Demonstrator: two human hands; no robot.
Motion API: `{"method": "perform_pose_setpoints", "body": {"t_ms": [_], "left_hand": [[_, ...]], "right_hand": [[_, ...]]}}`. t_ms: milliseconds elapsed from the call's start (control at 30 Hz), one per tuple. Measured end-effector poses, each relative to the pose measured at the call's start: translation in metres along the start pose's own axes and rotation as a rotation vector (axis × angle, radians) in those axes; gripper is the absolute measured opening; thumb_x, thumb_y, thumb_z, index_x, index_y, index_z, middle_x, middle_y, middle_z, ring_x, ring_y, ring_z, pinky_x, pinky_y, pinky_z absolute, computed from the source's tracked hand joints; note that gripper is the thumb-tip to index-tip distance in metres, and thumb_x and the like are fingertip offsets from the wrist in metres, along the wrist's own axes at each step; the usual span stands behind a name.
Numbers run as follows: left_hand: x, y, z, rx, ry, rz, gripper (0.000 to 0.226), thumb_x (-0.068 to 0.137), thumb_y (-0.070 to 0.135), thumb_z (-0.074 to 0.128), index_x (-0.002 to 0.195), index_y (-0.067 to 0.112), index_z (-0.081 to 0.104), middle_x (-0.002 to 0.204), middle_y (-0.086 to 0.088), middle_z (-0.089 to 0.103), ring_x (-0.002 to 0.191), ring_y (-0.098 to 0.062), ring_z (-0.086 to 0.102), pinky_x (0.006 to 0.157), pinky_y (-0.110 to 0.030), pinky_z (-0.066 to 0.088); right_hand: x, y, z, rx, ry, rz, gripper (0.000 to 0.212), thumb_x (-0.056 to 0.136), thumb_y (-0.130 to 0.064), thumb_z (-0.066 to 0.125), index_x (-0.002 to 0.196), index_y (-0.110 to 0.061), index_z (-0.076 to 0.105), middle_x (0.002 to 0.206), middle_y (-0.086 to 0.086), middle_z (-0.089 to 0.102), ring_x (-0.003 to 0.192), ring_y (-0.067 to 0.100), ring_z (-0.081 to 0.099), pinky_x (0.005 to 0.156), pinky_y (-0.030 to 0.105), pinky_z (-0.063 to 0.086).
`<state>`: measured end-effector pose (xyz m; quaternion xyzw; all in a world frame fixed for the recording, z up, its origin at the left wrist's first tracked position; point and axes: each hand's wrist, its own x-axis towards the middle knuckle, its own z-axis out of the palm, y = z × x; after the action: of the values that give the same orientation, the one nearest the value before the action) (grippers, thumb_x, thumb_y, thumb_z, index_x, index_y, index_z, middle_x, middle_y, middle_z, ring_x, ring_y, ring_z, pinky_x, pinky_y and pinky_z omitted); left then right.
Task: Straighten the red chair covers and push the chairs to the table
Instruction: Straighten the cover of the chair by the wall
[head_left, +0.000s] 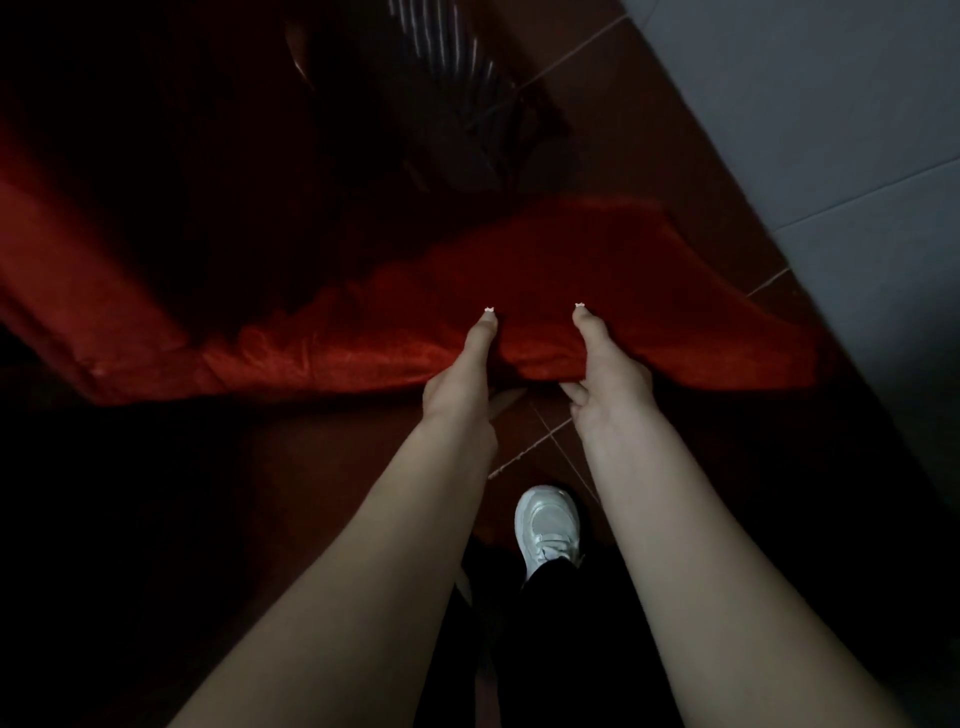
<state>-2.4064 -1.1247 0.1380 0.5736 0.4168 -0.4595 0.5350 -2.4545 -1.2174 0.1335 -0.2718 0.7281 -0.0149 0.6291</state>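
Note:
A red chair cover stretches over the top of a chair back across the middle of the dim head view. My left hand grips its near edge, thumb lying on top of the cloth and fingers curled underneath. My right hand grips the same edge a short way to the right, thumb on top in the same manner. More red cloth hangs at the left, its shape lost in shadow. The chair's frame and the table are hidden in the dark.
A pale tiled wall runs along the right. Brown floor tiles show below the cover. My white shoe stands on the floor between my arms. A dark striped object sits beyond the chair.

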Motion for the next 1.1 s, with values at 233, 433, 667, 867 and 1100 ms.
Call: {"method": "perform_pose_setpoints", "body": {"t_ms": [233, 433, 667, 867, 1100], "left_hand": [[-0.003, 0.047, 0.007, 0.281, -0.159, -0.11, 0.101, 0.059, 0.082, 0.057, 0.14, 0.03, 0.03, 0.096, -0.018, 0.065, 0.085, -0.031, 0.069, 0.092, -0.076, 0.021], [-0.001, 0.089, 0.016, 0.407, -0.236, -0.176, 0.098, 0.058, 0.086, 0.05, 0.1, -0.001, 0.065, 0.098, -0.022, 0.069, 0.099, -0.036, 0.063, 0.092, -0.076, 0.022], [0.003, 0.143, 0.04, 0.467, -0.245, -0.113, 0.089, 0.063, 0.084, 0.044, 0.071, 0.002, 0.075, 0.086, -0.023, 0.071, 0.092, -0.039, 0.063, 0.09, -0.077, 0.022], [0.007, 0.184, 0.058, 0.516, -0.208, -0.076, 0.085, 0.066, 0.081, 0.043, 0.068, 0.002, 0.075, 0.081, -0.022, 0.071, 0.088, -0.038, 0.065, 0.085, -0.079, 0.024], [0.013, 0.181, 0.05, 0.593, -0.224, -0.037, 0.097, 0.047, 0.096, 0.043, 0.066, 0.006, 0.076, 0.08, -0.014, 0.073, 0.089, -0.034, 0.064, 0.082, -0.079, 0.025]], "right_hand": [[-0.003, -0.047, -0.008, -0.467, -0.232, 0.137, 0.09, 0.05, -0.084, 0.064, 0.098, -0.008, 0.056, 0.077, 0.003, 0.074, 0.073, 0.013, 0.071, 0.064, 0.038, 0.042], [-0.002, -0.075, 0.006, -0.464, -0.317, 0.104, 0.1, 0.041, -0.087, 0.065, 0.094, -0.003, 0.061, 0.076, 0.007, 0.073, 0.069, 0.017, 0.072, 0.079, 0.049, 0.043], [-0.009, -0.106, 0.047, -0.373, -0.228, -0.046, 0.086, 0.053, -0.085, 0.06, 0.092, -0.008, 0.064, 0.065, 0.0, 0.072, 0.074, 0.016, 0.069, 0.082, 0.047, 0.043], [-0.012, -0.132, 0.072, -0.351, -0.192, -0.093, 0.083, 0.056, -0.085, 0.059, 0.089, -0.009, 0.065, 0.063, -0.002, 0.071, 0.064, 0.013, 0.067, 0.087, 0.047, 0.043], [-0.01, -0.132, 0.076, -0.407, -0.165, -0.11, 0.09, 0.056, -0.09, 0.051, 0.088, -0.007, 0.066, 0.063, 0.0, 0.072, 0.048, 0.011, 0.064, 0.073, 0.041, 0.046]]}}
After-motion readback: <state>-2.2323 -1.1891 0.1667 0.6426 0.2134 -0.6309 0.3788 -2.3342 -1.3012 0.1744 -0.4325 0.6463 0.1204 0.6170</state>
